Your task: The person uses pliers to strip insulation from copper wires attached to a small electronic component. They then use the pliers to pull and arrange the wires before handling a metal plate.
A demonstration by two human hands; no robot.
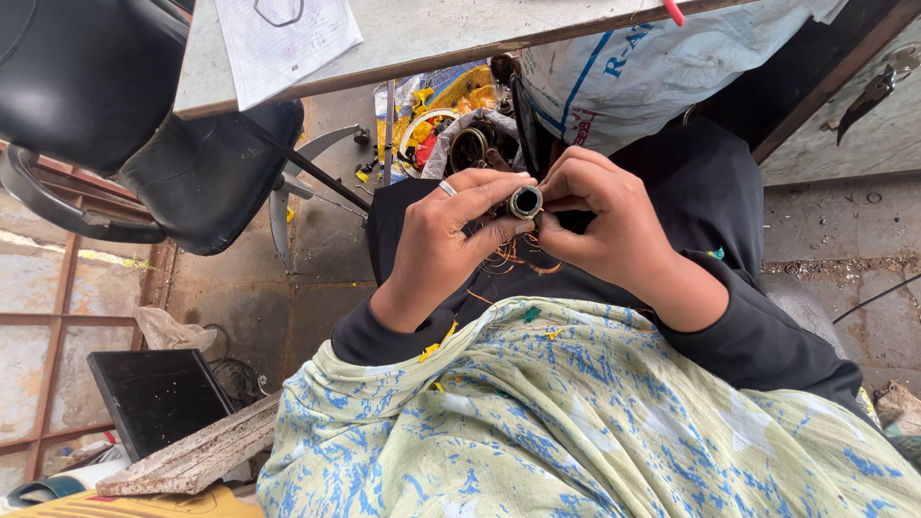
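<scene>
While raised, fingers (499,206) pinching ring (526,201)

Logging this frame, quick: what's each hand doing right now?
Left hand: closed, fingers gripping the small dark ring-shaped part.
Right hand: closed, fingers pinching the same part.

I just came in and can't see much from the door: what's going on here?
A seated person holds a small dark ring-shaped part up in front of them, with the left hand and the right hand both pinching it at the fingertips. Thin copper-coloured wire hangs loose below it over a dark lap. A pale cloth with blue marks covers the knees, and a table stands ahead.
</scene>
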